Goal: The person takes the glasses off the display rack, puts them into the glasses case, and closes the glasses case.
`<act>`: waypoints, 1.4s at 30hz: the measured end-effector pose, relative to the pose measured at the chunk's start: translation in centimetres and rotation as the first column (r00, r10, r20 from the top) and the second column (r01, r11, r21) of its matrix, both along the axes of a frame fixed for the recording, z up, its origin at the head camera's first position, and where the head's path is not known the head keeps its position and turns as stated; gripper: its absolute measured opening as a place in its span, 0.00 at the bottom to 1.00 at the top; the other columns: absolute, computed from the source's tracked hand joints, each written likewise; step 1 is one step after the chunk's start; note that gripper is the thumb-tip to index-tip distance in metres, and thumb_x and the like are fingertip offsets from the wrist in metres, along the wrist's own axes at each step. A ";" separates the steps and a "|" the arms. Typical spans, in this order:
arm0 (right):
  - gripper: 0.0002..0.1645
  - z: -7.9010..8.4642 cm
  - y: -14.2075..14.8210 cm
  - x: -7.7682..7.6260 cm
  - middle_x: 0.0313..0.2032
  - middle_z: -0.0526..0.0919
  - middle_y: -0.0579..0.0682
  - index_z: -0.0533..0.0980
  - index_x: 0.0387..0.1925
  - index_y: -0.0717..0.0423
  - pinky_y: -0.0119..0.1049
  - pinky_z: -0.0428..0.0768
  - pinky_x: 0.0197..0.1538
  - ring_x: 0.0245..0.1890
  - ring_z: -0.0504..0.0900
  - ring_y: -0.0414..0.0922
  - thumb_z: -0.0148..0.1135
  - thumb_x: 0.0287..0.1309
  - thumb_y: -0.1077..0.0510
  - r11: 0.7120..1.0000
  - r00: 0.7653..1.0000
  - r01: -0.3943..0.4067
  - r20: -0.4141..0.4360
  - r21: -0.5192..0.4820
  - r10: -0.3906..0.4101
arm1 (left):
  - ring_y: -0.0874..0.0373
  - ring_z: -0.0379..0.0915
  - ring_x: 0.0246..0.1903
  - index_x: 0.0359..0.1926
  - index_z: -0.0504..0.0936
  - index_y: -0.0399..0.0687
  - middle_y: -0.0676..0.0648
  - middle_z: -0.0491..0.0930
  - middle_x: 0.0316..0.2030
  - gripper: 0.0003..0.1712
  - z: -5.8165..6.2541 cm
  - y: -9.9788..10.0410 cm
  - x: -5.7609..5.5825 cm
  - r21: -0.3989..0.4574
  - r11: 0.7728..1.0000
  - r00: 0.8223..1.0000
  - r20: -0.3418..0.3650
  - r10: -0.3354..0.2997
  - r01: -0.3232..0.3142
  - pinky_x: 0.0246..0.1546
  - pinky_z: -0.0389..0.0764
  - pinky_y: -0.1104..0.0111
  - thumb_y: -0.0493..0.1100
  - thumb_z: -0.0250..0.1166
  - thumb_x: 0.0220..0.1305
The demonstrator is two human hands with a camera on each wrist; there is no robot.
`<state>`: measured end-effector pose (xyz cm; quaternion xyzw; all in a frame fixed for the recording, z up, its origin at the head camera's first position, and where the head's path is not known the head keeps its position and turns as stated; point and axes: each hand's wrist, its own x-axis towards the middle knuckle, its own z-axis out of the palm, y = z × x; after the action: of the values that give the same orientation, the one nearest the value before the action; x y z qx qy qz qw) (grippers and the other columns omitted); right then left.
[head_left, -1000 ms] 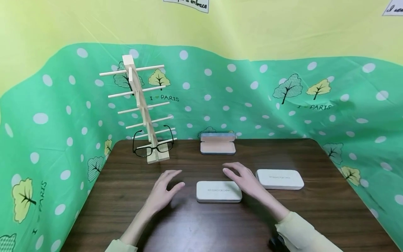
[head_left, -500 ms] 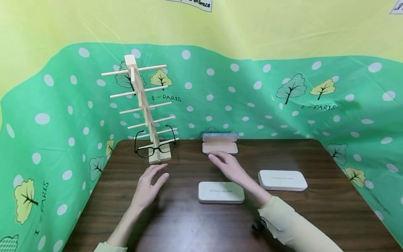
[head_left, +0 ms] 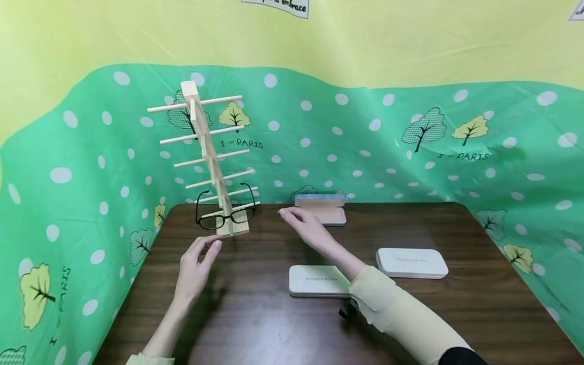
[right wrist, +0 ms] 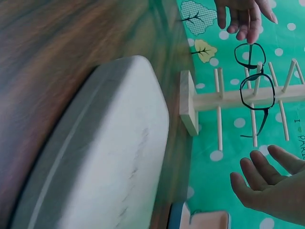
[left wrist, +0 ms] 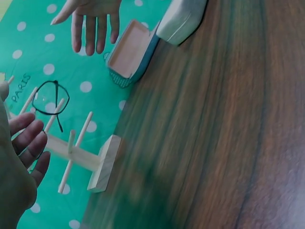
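Black-framed glasses (head_left: 224,218) hang low on a pale wooden display stand (head_left: 211,157) at the back left, temples resting over its pegs. My left hand (head_left: 193,268) hovers in front of the stand, fingers loosely bent, apart from the glasses. To the right of the stand is my right hand (head_left: 307,228), holding nothing; it partly covers an open glasses case (head_left: 330,217) with a pink lining. In the right wrist view, the glasses (right wrist: 257,76) sit between the left hand (right wrist: 243,16) and the right hand (right wrist: 271,183), with gaps on both sides.
Two closed white glasses cases, a nearer one (head_left: 319,281) and a right-hand one (head_left: 412,262), lie on the dark wooden table (head_left: 255,324). My right forearm passes over the nearer case. A green and yellow patterned cloth (head_left: 292,111) hangs behind the table.
My right hand has moved left and away from me, from above the white cases past the open case towards the stand. My left hand has shifted left. The glasses stay on the stand.
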<state>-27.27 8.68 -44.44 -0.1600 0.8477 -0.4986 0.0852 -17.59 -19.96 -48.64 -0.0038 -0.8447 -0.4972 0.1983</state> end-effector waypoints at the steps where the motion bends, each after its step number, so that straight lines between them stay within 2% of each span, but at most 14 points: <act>1: 0.33 0.1 -0.4 -0.3 0.62 0.83 0.52 0.77 0.66 0.49 0.53 0.75 0.69 0.66 0.79 0.51 0.50 0.75 0.34 1.000 1.000 0.001 0.003 -0.005 -0.001 | 0.70 0.74 0.42 0.52 0.87 0.47 0.51 0.84 0.43 0.14 0.0 -0.2 -0.1 0.008 1.000 1.000 0.008 0.022 -0.022 0.45 0.71 0.80 0.48 0.61 0.76; 5: 0.32 0.3 -1.8 -1.3 0.59 0.85 0.56 0.77 0.65 0.52 0.52 0.79 0.66 0.63 0.81 0.54 0.50 0.76 0.36 0.998 0.999 -0.021 0.041 -0.065 0.024 | 0.72 0.76 0.44 0.52 0.86 0.47 0.51 0.84 0.46 0.19 0.3 -1.2 -0.4 0.077 0.993 0.993 0.087 0.082 -0.089 0.47 0.72 0.82 0.54 0.57 0.78; 11: 0.30 0.2 -3.6 -2.3 0.57 0.85 0.59 0.78 0.63 0.57 0.50 0.82 0.62 0.59 0.84 0.53 0.50 0.77 0.39 0.991 0.994 -0.031 0.103 -0.130 0.044 | 0.71 0.78 0.44 0.57 0.83 0.45 0.70 0.82 0.40 0.29 0.6 -2.9 -1.0 0.215 0.967 0.971 0.224 0.085 -0.134 0.51 0.78 0.78 0.62 0.51 0.79; 14: 0.30 0.2 -4.4 -2.7 0.55 0.86 0.60 0.78 0.62 0.58 0.49 0.83 0.61 0.59 0.84 0.55 0.51 0.77 0.40 0.991 0.992 -0.021 0.118 -0.135 0.037 | 0.70 0.78 0.44 0.59 0.82 0.43 0.71 0.81 0.40 0.33 0.6 -3.4 -1.5 0.250 0.953 0.961 0.254 0.108 -0.173 0.51 0.78 0.77 0.65 0.50 0.78; 18: 0.30 0.1 -5.2 -3.1 0.55 0.86 0.62 0.78 0.62 0.60 0.49 0.83 0.60 0.60 0.83 0.60 0.51 0.77 0.41 0.989 0.988 -0.003 0.152 -0.146 0.026 | 0.70 0.78 0.46 0.61 0.80 0.45 0.68 0.81 0.42 0.35 0.8 -3.6 -2.3 0.281 0.935 0.952 0.274 0.137 -0.216 0.51 0.77 0.77 0.68 0.51 0.76; 23: 0.28 -0.2 -6.3 -3.4 0.54 0.86 0.64 0.80 0.57 0.61 0.46 0.84 0.56 0.59 0.83 0.62 0.52 0.77 0.42 0.984 0.978 0.031 0.207 -0.175 0.006 | 0.70 0.78 0.47 0.60 0.80 0.44 0.64 0.83 0.43 0.34 1.1 -3.6 -3.5 0.367 0.904 0.950 0.291 0.110 -0.217 0.51 0.77 0.77 0.67 0.52 0.75; 30: 0.24 -0.7 -7.5 -3.7 0.48 0.88 0.63 0.82 0.51 0.65 0.38 0.85 0.48 0.54 0.86 0.61 0.54 0.77 0.47 0.975 0.975 0.074 0.218 -0.210 -0.027 | 0.67 0.77 0.46 0.54 0.81 0.44 0.66 0.81 0.35 0.27 1.3 -3.4 -4.4 0.434 0.872 0.946 0.311 0.092 -0.227 0.49 0.74 0.75 0.62 0.55 0.76; 32: 0.22 -0.7 -7.7 -3.7 0.46 0.89 0.62 0.83 0.50 0.64 0.39 0.84 0.49 0.53 0.87 0.60 0.55 0.76 0.49 0.972 0.974 0.087 0.222 -0.216 -0.038 | 0.66 0.77 0.46 0.50 0.81 0.48 0.66 0.81 0.34 0.22 1.4 -3.4 -4.5 0.443 0.868 0.946 0.314 0.085 -0.225 0.49 0.74 0.75 0.60 0.56 0.77; 36: 0.20 -0.5 -8.0 -3.6 0.43 0.89 0.61 0.83 0.49 0.63 0.49 0.84 0.56 0.51 0.88 0.59 0.57 0.75 0.51 0.966 0.970 0.098 0.241 -0.241 -0.038 | 0.66 0.78 0.45 0.46 0.82 0.52 0.66 0.81 0.32 0.15 1.3 -3.4 -4.5 0.439 0.869 0.945 0.315 0.090 -0.229 0.48 0.75 0.75 0.56 0.56 0.78; 39: 0.19 -0.5 -8.2 -3.6 0.42 0.89 0.60 0.83 0.47 0.63 0.53 0.83 0.58 0.48 0.88 0.57 0.57 0.75 0.51 0.961 0.969 0.096 0.246 -0.260 -0.031 | 0.69 0.77 0.42 0.49 0.82 0.48 0.66 0.81 0.32 0.17 1.4 -3.5 -4.6 0.433 0.870 0.945 0.313 0.100 -0.235 0.48 0.75 0.75 0.54 0.57 0.78; 42: 0.18 -0.5 -8.3 -3.6 0.42 0.88 0.61 0.84 0.47 0.62 0.53 0.84 0.58 0.46 0.88 0.54 0.58 0.75 0.51 0.958 0.969 0.092 0.247 -0.272 -0.023 | 0.71 0.76 0.40 0.53 0.81 0.43 0.66 0.81 0.32 0.20 1.4 -3.4 -4.8 0.423 0.873 0.944 0.310 0.111 -0.241 0.48 0.76 0.76 0.54 0.57 0.78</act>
<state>-30.84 0.43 -44.96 -0.0839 0.7557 -0.6321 0.1493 -22.34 -23.33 -47.25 0.1897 -0.7205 -0.6563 0.1190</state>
